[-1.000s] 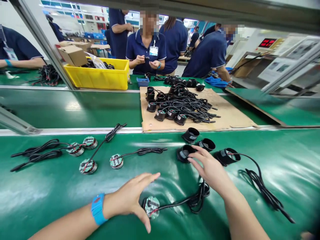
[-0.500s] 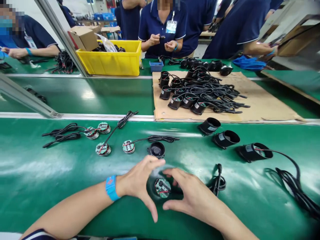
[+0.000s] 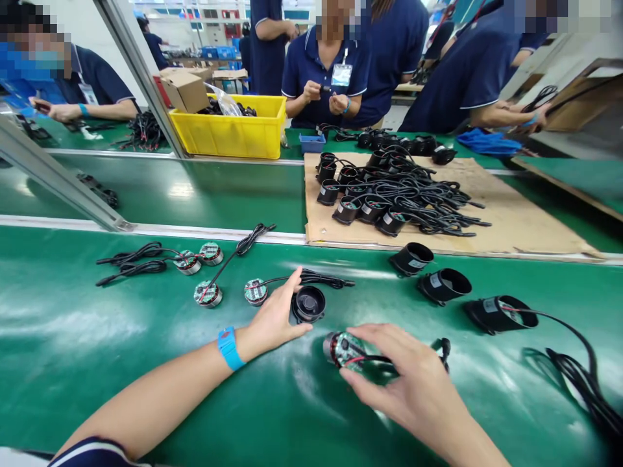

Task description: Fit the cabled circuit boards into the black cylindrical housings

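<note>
Item: one round metal-sided motor with a green circuit board [image 3: 335, 350], tilted, just beside the cup and apart from it. Lead: black cable with red wire [image 3: 372, 358], running beneath the right palm.

Item: one shallow round black plastic cup [image 3: 309, 299], open side up, on the glossy green work surface [image 3: 97, 363].

Handling, as judged: grip best kept on the metal sides, fingertips off the board's components; lead best left slack, its red wire unstrained; cup best steadied by its outer wall.

Left hand [image 3: 272, 319]: thumb and fingers spread wide around the cup's near left side; firm contact cannot be told. Right hand [image 3: 413, 373]: partly closed, thumb and forefinger pinching the motor's edge. Hands: apart, cup and motor between them.
</note>
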### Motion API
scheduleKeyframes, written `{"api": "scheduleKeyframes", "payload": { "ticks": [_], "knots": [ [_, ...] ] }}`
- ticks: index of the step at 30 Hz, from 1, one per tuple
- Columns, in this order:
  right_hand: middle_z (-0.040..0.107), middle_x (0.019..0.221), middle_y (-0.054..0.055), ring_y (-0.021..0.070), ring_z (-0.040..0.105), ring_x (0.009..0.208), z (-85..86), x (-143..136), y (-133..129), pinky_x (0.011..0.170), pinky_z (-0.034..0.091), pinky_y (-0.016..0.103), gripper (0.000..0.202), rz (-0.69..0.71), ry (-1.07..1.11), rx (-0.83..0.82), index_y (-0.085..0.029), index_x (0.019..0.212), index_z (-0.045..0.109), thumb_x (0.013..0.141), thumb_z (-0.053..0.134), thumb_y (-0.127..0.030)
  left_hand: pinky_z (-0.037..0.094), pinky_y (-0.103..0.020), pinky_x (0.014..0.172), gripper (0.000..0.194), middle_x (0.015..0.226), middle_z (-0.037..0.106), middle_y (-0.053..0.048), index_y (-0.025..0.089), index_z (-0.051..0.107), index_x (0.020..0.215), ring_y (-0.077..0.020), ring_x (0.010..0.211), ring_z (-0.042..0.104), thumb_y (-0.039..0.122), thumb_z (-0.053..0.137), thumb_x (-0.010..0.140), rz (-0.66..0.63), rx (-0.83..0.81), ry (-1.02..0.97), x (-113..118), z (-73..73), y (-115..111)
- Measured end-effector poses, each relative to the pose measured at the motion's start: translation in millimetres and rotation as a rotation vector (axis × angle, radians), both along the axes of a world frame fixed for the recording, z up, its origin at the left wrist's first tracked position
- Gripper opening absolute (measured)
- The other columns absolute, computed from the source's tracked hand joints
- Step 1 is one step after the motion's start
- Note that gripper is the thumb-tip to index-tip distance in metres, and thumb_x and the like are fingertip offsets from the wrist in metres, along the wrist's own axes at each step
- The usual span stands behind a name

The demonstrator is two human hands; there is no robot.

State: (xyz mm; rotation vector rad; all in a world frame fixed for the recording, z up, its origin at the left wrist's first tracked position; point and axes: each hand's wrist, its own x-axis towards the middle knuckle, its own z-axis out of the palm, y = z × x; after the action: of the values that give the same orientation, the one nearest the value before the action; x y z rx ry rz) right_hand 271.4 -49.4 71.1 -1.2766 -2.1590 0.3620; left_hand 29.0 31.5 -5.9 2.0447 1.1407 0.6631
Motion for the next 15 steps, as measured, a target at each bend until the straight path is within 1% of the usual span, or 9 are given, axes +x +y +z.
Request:
{"api": "scheduleKeyframes", "payload": {
  "ticks": [3, 4, 6, 7, 9, 11, 13, 15],
  "knots": [
    [0.074, 0.102, 0.008, 0.0227, 0.070, 0.092, 16.8, 0.2, 13.0, 0.080, 0.058, 0.035, 0.032, -0.056, 0.036, 0.120, -0.022, 0.117, 0.065, 0.088, 0.072, -0.035, 0.047, -0.051, 0.110, 0.131, 0.139, 0.059, -0.012, 0.030, -0.002, 0.162, -0.0328, 0.128, 0.058, 0.021, 0.090, 0.069, -0.043, -0.050, -0.001, 0.2, -1.4, -9.1],
    [0.074, 0.102, 0.008, 0.0228, 0.069, 0.091, 18.6, -3.2, 17.3, 0.079, 0.058, 0.035, 0.033, -0.059, 0.049, 0.147, -0.022, 0.117, 0.065, 0.088, 0.072, -0.035, 0.048, -0.049, 0.108, 0.130, 0.135, 0.062, -0.010, 0.031, -0.002, 0.162, -0.0320, 0.125, 0.060, 0.022, 0.090, 0.070, -0.065, -0.063, -0.009, 0.5, -2.6, -12.5],
    [0.074, 0.102, 0.009, 0.0231, 0.069, 0.091, 16.9, -13.3, 24.8, 0.080, 0.058, 0.036, 0.034, -0.039, 0.059, 0.161, -0.021, 0.117, 0.066, 0.087, 0.072, -0.036, 0.049, -0.048, 0.107, 0.127, 0.133, 0.063, -0.008, 0.032, -0.001, 0.161, -0.0309, 0.123, 0.061, 0.022, 0.088, 0.071, -0.092, -0.073, -0.021, 1.1, -5.8, -18.0],
    [0.074, 0.102, 0.009, 0.0235, 0.068, 0.091, 14.3, -19.0, 27.6, 0.080, 0.058, 0.037, 0.033, -0.025, 0.042, 0.141, -0.020, 0.116, 0.067, 0.086, 0.073, -0.036, 0.049, -0.048, 0.107, 0.125, 0.134, 0.062, -0.008, 0.032, 0.002, 0.161, -0.0307, 0.124, 0.061, 0.021, 0.087, 0.071, -0.095, -0.072, -0.025, 1.4, -7.8, -19.7],
    [0.074, 0.103, 0.009, 0.0252, 0.068, 0.093, 9.0, -29.8, 31.6, 0.081, 0.058, 0.038, 0.033, -0.019, -0.048, 0.039, -0.019, 0.112, 0.070, 0.084, 0.075, -0.034, 0.048, -0.048, 0.109, 0.120, 0.138, 0.060, -0.009, 0.031, 0.009, 0.161, -0.0308, 0.126, 0.060, 0.018, 0.085, 0.070, -0.091, -0.068, -0.025, 1.6, -12.0, -21.0],
    [0.074, 0.104, 0.008, 0.0271, 0.067, 0.096, 6.5, -37.7, 33.8, 0.082, 0.058, 0.039, 0.034, -0.036, -0.168, -0.098, -0.020, 0.111, 0.072, 0.081, 0.079, -0.034, 0.046, -0.050, 0.112, 0.112, 0.146, 0.055, -0.012, 0.029, 0.019, 0.159, -0.0321, 0.131, 0.057, 0.018, 0.084, 0.069, -0.090, -0.051, -0.019, 1.3, -16.0, -20.1],
    [0.073, 0.105, 0.007, 0.0277, 0.066, 0.099, 7.7, -41.8, 35.6, 0.084, 0.057, 0.039, 0.036, -0.067, -0.250, -0.207, -0.021, 0.111, 0.072, 0.081, 0.080, -0.038, 0.043, -0.052, 0.115, 0.102, 0.150, 0.052, -0.012, 0.029, 0.031, 0.154, -0.0341, 0.135, 0.053, 0.020, 0.085, 0.068, -0.091, -0.024, -0.014, 0.7, -18.8, -18.1],
    [0.073, 0.105, 0.005, 0.0270, 0.066, 0.100, 10.5, -42.2, 37.8, 0.085, 0.056, 0.038, 0.037, -0.086, -0.277, -0.267, -0.023, 0.113, 0.072, 0.082, 0.079, -0.043, 0.045, -0.053, 0.113, 0.092, 0.146, 0.056, -0.011, 0.029, 0.043, 0.146, -0.0353, 0.132, 0.056, 0.022, 0.088, 0.066, -0.091, -0.002, -0.014, 0.0, -19.7, -16.2]
  ]
}}
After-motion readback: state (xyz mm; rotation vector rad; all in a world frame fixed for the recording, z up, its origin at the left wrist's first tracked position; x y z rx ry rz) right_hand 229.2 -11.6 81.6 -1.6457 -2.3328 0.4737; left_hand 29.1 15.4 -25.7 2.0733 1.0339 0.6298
